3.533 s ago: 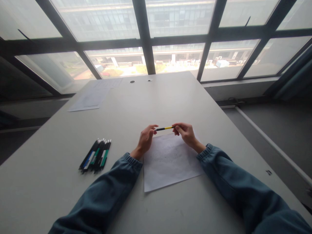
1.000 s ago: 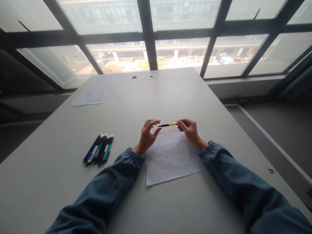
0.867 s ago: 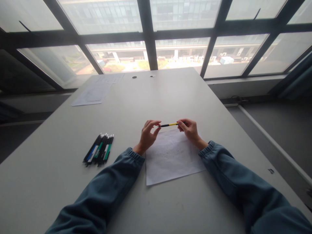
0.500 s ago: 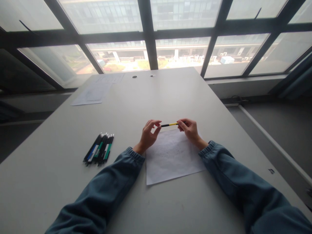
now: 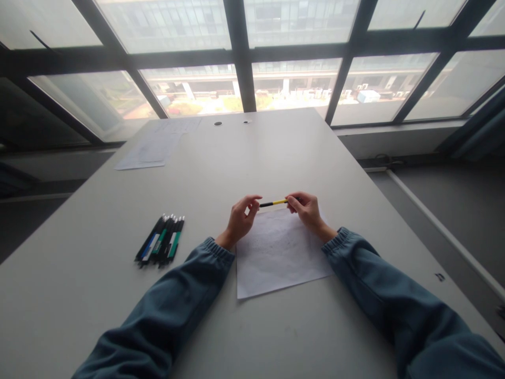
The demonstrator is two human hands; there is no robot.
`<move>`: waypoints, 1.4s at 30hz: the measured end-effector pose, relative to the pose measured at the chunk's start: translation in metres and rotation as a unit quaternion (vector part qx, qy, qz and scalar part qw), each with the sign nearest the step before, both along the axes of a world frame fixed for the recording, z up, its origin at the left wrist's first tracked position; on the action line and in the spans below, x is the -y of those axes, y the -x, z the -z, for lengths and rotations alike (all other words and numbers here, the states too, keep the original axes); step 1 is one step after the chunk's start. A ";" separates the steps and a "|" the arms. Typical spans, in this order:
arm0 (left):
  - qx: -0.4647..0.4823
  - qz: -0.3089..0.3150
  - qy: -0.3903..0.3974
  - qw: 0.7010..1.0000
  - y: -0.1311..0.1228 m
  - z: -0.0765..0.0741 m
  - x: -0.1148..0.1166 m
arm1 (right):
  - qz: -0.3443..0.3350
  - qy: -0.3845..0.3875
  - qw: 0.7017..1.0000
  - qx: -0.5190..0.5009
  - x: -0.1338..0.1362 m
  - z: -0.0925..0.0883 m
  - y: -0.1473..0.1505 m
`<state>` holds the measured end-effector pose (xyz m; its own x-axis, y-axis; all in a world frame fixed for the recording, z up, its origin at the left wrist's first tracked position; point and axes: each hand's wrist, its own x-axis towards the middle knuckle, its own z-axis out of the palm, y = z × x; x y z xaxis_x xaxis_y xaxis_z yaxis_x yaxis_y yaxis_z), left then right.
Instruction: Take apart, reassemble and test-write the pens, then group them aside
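A slim black-and-yellow pen [image 5: 273,203] is held level between my two hands, above the far edge of a white sheet of paper [image 5: 282,258]. My right hand [image 5: 305,209] is shut on its yellow end, thumb on top. At the black end, my left hand [image 5: 242,215] pinches the tip between thumb and fingers, with the index finger stretched out above. The very tip is hidden by the fingers. To the left, a row of several dark pens [image 5: 160,242] with blue, white and green parts lies side by side.
The white table [image 5: 252,163] reaches to the windows. Several thin sheets of paper [image 5: 148,150] lie at its far left, and two round holes are near the far edge. A small dark mark [image 5: 439,277] shows near the right edge.
My left thumb and fingers have drawn closer together at the pen's black end. The right hand keeps its grip, and the pens and paper stay in place.
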<state>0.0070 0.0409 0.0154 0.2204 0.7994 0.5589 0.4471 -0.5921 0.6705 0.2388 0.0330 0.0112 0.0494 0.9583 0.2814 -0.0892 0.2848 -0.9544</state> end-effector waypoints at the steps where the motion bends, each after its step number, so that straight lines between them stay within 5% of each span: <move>1: -0.002 -0.002 0.005 1.000 0.000 0.000 0.000 | -0.002 -0.001 1.000 -0.001 0.000 0.000 0.000; 14: 0.001 -0.014 0.031 0.999 0.000 -0.001 0.001 | 0.001 -0.005 1.000 0.003 0.000 0.002 -0.001; 42: -0.052 0.057 -0.044 0.996 0.001 0.008 -0.010 | 0.134 -0.064 0.988 -0.031 -0.005 0.005 -0.004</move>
<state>0.0059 0.0507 0.0069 0.3679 0.7151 0.5944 0.4379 -0.6972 0.5676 0.2423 0.0382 0.0062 0.3177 0.8656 0.3870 -0.0519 0.4234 -0.9045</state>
